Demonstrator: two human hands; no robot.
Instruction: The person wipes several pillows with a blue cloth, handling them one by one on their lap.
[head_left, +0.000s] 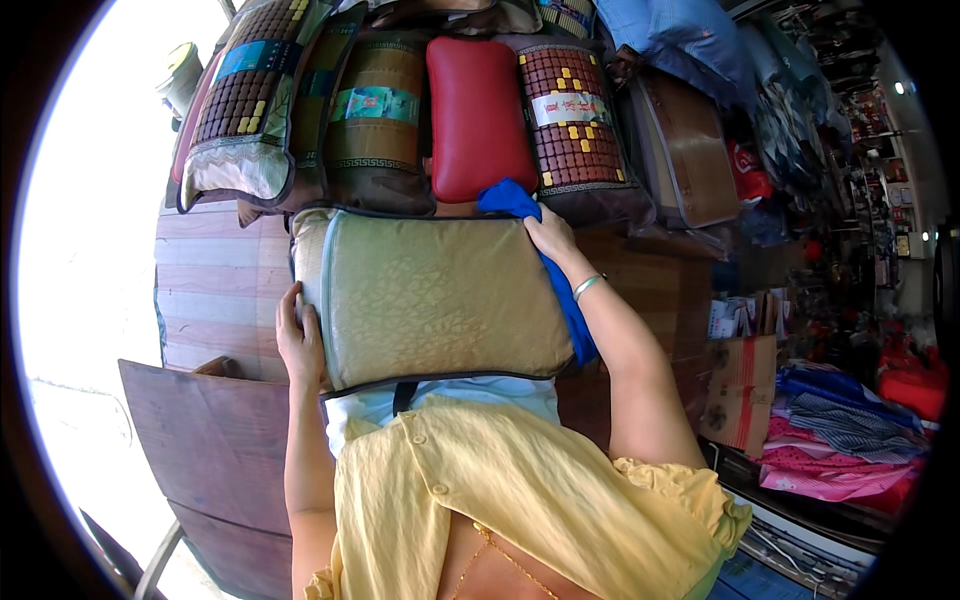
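A greenish-tan pillow (442, 296) with dark piping and a pale zip near its left end lies crosswise before me, close to my body. At its left end, my left hand (301, 337) rests against the edge, thumb apart from the fingers. My right hand (550, 234) is closed on a blue cloth (510, 199) at the pillow's upper right corner; the cloth hangs down along the pillow's right end, partly behind my forearm. Just beyond the pillow stands a red cushion (480, 120) in a row with a beaded brown pillow (574, 120) and a packed brown-green pillow (375, 112).
Wood-patterned boards (217, 277) run under the pillows. A dark wooden panel (210, 442) stands at the lower left. On the right are a cardboard box (739, 394), folded clothes (847, 427) and blue denim-like pillows (675, 45). More beaded pillows (247, 90) lie at the upper left.
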